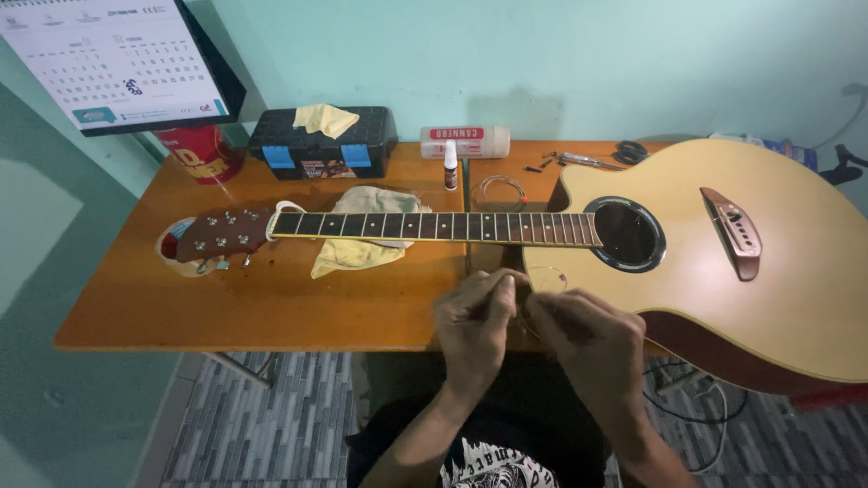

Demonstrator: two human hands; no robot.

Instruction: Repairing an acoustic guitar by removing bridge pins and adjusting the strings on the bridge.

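At the far left, about ten o'clock from the hands, a desk calendar leans over the corner of the wooden table, with a red tin just below it. Beside the tin stands a black toolbox with blue latches, a yellow cloth lying on its lid. At nine o'clock from the sound hole, the guitar's headstock rests on a white support, and the fretboard runs rightward across another pale yellow cloth.

At twelve o'clock from the hands stand a small white bottle and, behind it, a white tube lying on its side; a coil of string lies just right of the bottle.

The person's left hand is closed in a pinch, and the right hand is likewise curled shut; between them they grip a thin guitar string, looped faintly above the fingers at the table's near edge. The motion blur hides the exact finger hold.

At two o'clock lies the acoustic guitar, face up, stringless across the sound hole, with the bridge further right. Pliers lie behind its shoulder.
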